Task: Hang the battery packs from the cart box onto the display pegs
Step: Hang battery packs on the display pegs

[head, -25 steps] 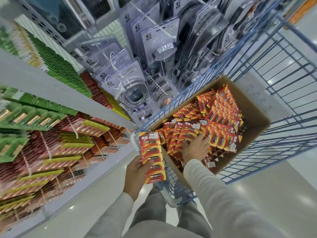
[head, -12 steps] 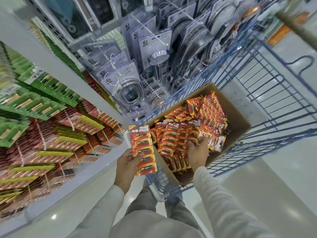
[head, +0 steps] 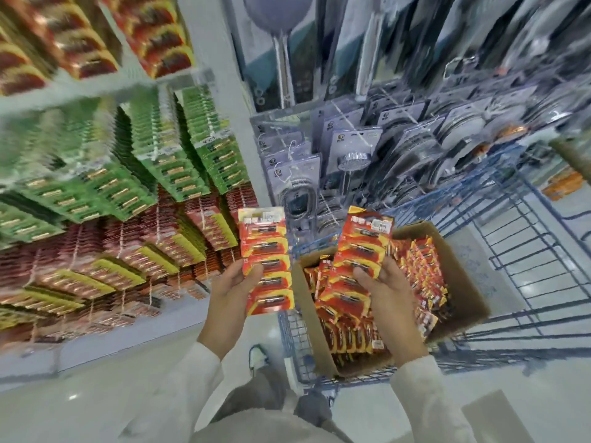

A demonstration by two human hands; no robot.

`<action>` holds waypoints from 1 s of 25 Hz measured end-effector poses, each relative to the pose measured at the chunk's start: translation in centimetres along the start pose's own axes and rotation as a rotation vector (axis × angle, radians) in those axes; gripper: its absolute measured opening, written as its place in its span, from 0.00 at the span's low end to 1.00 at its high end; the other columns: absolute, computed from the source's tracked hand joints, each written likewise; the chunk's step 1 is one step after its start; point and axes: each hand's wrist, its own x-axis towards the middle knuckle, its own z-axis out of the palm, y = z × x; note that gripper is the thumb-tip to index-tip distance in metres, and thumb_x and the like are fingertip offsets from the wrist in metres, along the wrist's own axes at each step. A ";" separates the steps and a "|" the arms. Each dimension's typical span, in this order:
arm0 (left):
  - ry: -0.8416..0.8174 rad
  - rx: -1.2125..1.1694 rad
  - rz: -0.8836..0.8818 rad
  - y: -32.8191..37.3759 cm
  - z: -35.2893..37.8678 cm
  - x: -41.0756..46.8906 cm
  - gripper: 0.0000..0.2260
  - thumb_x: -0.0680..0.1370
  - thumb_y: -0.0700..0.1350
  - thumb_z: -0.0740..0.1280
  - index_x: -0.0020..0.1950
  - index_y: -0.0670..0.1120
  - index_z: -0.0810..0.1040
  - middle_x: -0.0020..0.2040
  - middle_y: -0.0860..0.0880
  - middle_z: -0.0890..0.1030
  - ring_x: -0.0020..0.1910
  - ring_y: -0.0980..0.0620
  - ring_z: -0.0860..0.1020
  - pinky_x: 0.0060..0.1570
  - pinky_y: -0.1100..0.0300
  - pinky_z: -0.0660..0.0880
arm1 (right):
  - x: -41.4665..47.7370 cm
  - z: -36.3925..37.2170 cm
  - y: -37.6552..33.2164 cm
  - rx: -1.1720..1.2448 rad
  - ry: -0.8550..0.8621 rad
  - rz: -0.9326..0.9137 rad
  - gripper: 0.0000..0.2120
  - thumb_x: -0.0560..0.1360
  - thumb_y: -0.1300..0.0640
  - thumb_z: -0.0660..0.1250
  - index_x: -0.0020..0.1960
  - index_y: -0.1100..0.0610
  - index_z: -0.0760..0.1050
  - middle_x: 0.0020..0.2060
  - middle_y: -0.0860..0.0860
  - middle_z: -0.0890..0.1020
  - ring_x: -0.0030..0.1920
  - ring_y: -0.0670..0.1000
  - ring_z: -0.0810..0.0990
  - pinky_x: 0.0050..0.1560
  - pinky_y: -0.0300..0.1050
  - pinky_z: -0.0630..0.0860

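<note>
My left hand (head: 231, 292) grips a long red and yellow strip of battery packs (head: 267, 262) upright, left of the cart. A second strip of battery packs (head: 359, 251) is gripped by my right hand (head: 388, 294) and held above the cardboard box (head: 460, 282). The box sits in the blue wire cart (head: 527, 251) and holds several more red packs (head: 415, 276). On the left, the display pegs carry rows of green packs (head: 179, 167) and red packs (head: 160, 251), blurred by head motion.
Blister packs of shower heads and hoses (head: 351, 161) hang straight ahead behind the cart. A grey shelf base (head: 96, 350) runs along the floor at the left. My legs and a shoe (head: 259, 356) stand on the pale glossy floor beside the cart.
My right hand has lifted a strip of packs out of the box. The left hand raised its strip higher. The view swung up and left toward the display.
</note>
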 end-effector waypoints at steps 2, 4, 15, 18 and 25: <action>0.026 -0.059 0.039 2.1 -1.1 -0.7 0.09 0.82 0.43 0.67 0.61 0.48 0.82 0.55 0.48 0.88 0.53 0.46 0.87 0.48 0.52 0.84 | -0.9 2.3 -1.7 -0.015 -0.104 -0.018 0.14 0.78 0.60 0.71 0.63 0.52 0.77 0.54 0.50 0.87 0.53 0.54 0.87 0.54 0.57 0.83; 0.064 -0.123 0.075 4.1 -2.9 -1.2 0.11 0.82 0.42 0.68 0.64 0.46 0.81 0.56 0.46 0.87 0.54 0.45 0.87 0.48 0.50 0.84 | -1.4 5.1 -2.8 -0.019 -0.205 -0.026 0.16 0.77 0.61 0.71 0.63 0.53 0.76 0.54 0.52 0.86 0.54 0.57 0.87 0.55 0.59 0.82; 0.179 -0.327 0.242 13.6 -16.4 -1.7 0.15 0.79 0.41 0.69 0.66 0.40 0.79 0.54 0.39 0.87 0.48 0.40 0.87 0.41 0.49 0.83 | -3.5 24.2 -6.9 0.013 -0.412 -0.078 0.20 0.70 0.62 0.73 0.61 0.56 0.79 0.53 0.56 0.87 0.50 0.59 0.87 0.51 0.60 0.82; 0.179 -0.340 0.291 15.8 -20.4 -1.6 0.15 0.81 0.47 0.67 0.65 0.41 0.80 0.55 0.38 0.86 0.50 0.38 0.86 0.43 0.47 0.84 | -4.3 29.4 -7.0 0.040 -0.390 -0.087 0.12 0.76 0.65 0.70 0.59 0.58 0.79 0.50 0.57 0.87 0.44 0.57 0.87 0.44 0.56 0.83; 0.210 -0.313 0.353 20.0 -28.3 -1.2 0.14 0.81 0.51 0.66 0.57 0.43 0.83 0.50 0.40 0.88 0.44 0.41 0.87 0.38 0.51 0.84 | -6.4 38.5 -4.9 0.036 -0.260 -0.048 0.07 0.83 0.55 0.64 0.55 0.56 0.79 0.44 0.52 0.88 0.41 0.53 0.87 0.45 0.53 0.80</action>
